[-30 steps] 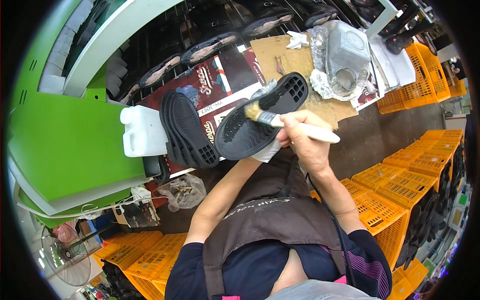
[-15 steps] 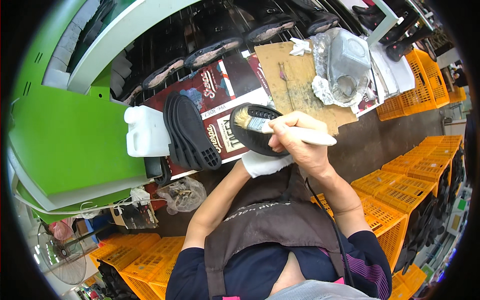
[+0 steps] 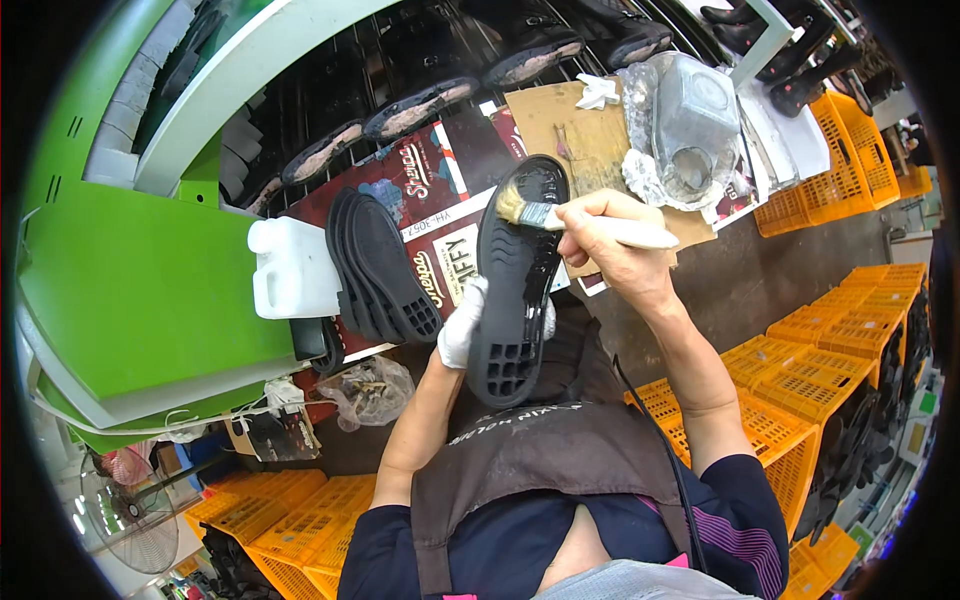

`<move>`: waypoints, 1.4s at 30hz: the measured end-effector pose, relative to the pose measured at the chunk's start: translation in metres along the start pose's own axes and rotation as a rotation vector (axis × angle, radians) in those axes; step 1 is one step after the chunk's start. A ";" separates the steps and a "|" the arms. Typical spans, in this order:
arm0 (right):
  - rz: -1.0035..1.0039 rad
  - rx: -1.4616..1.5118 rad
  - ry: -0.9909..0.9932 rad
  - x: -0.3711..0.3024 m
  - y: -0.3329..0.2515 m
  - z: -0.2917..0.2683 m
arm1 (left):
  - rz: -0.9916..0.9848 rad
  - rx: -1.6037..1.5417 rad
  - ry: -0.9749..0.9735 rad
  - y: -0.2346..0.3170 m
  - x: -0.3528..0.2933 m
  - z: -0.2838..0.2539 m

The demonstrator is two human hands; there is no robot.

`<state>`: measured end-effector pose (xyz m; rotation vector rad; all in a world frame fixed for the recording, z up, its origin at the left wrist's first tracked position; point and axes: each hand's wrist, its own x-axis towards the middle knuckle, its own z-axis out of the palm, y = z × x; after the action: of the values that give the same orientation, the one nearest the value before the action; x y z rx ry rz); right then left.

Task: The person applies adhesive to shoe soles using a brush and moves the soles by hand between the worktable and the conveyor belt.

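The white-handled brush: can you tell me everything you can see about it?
The brush has pale yellowish bristles, a silvery band that looks like metal, and a smooth, whitish handle; I can't tell whether that's wood or plastic. It lies slantwise in the right hand, which grips it around the handle near the band. The bristles point left and seem to touch the black sole near its far end. The handle's other end sticks out to the right.

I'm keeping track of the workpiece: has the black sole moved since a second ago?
Yes. Judged against the brown cardboard, the black sole has turned: its square-celled end, over the cardboard then, now lies below it in the picture.
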<state>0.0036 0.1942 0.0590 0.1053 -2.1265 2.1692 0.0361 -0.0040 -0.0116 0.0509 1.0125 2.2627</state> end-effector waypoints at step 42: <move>0.095 0.077 -0.509 -0.022 -0.030 0.016 | 0.034 -0.496 0.113 0.036 0.032 0.007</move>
<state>0.0289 0.1782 0.0859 0.6392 -2.3256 2.4889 -0.0070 0.0016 0.0102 -0.2746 0.4813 2.5062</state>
